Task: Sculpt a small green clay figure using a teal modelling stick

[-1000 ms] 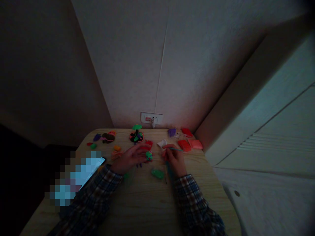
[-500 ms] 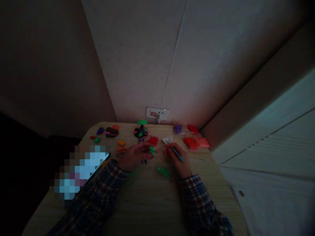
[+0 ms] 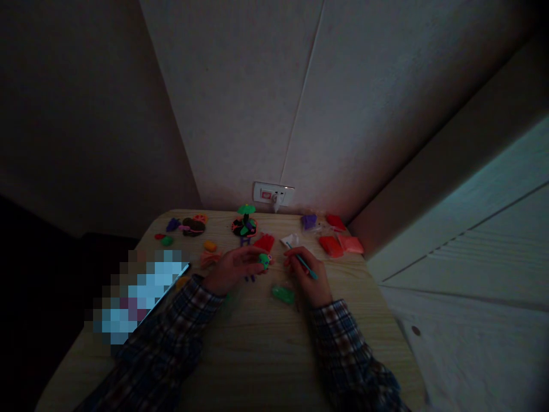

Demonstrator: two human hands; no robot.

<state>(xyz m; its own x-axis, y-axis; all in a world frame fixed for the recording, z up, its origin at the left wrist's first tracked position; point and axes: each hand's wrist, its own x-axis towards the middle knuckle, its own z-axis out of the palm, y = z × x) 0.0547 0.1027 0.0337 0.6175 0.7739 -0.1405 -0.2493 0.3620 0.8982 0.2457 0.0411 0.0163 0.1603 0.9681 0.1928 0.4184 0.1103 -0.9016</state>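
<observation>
The room is dim. My left hand (image 3: 231,269) rests on the wooden table (image 3: 257,355), its fingers closed round a small green clay figure (image 3: 263,260). My right hand (image 3: 309,277) sits just right of it, pinching a thin teal modelling tool (image 3: 302,262) that slants up to the left towards the figure. A flat green clay lump (image 3: 283,294) lies on the table between my wrists. A red clay piece (image 3: 265,242) lies just beyond the figure.
Further back stand a black and green clay model (image 3: 245,224), a dark clay model (image 3: 192,225), purple clay (image 3: 309,221) and red clay packets (image 3: 341,244). A lit phone (image 3: 141,294) lies at the left edge. A wall socket (image 3: 273,193) sits behind the table; a white door (image 3: 472,274) is on the right.
The view shifted slightly. The teal tool in my right hand has turned from lying sideways to slanting up-left. My left hand stays on the green figure.
</observation>
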